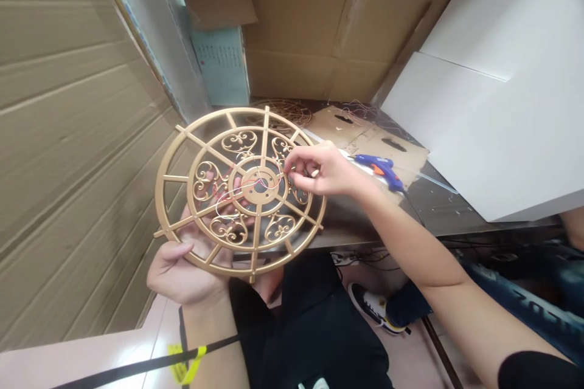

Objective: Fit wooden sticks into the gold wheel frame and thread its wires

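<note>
A round gold openwork frame [258, 256], with spokes and curled scroll ornaments, is held tilted in front of me. My left hand [189, 267] grips its lower left rim, the thumb on top and the other fingers behind, partly seen through the gaps. Thin red and white wires [223, 202] run loosely across the frame near its hub. At the hub's right side, my right hand [322, 169] pinches the wire between thumb and finger. A small cream-coloured bit shows by its curled fingers; I cannot make out what it is.
A blue glue gun [381, 170] lies on a cardboard sheet [328, 121] on the dark table [356, 219]. Behind are another round frame [292, 110] and loose thin wires [360, 110]. Cardboard [68, 134] walls the left; white panels [497, 134] stand right. Another person's shoe [374, 307] shows below.
</note>
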A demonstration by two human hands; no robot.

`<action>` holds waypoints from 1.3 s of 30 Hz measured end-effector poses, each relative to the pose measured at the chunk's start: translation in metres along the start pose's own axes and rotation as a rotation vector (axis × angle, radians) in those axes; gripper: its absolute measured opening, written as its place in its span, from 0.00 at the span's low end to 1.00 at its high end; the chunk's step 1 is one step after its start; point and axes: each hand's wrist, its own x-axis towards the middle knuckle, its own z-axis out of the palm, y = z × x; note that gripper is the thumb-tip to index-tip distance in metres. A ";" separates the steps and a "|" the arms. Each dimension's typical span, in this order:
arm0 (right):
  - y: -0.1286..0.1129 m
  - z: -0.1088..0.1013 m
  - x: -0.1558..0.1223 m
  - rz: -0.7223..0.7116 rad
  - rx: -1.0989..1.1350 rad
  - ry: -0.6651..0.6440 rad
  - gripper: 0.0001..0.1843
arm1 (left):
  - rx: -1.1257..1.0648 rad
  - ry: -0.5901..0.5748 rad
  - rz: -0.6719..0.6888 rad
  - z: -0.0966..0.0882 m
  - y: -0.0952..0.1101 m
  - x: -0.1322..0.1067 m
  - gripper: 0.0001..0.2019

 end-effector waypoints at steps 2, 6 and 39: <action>0.001 -0.001 0.000 0.019 0.010 -0.059 0.06 | 0.005 -0.005 0.064 -0.003 0.000 0.002 0.37; 0.002 -0.006 0.000 0.041 0.023 -0.159 0.05 | 0.015 -0.038 0.081 -0.004 0.000 0.005 0.36; 0.018 -0.012 0.003 0.021 -0.069 -0.306 0.16 | 0.145 -0.028 0.066 0.009 -0.004 -0.002 0.32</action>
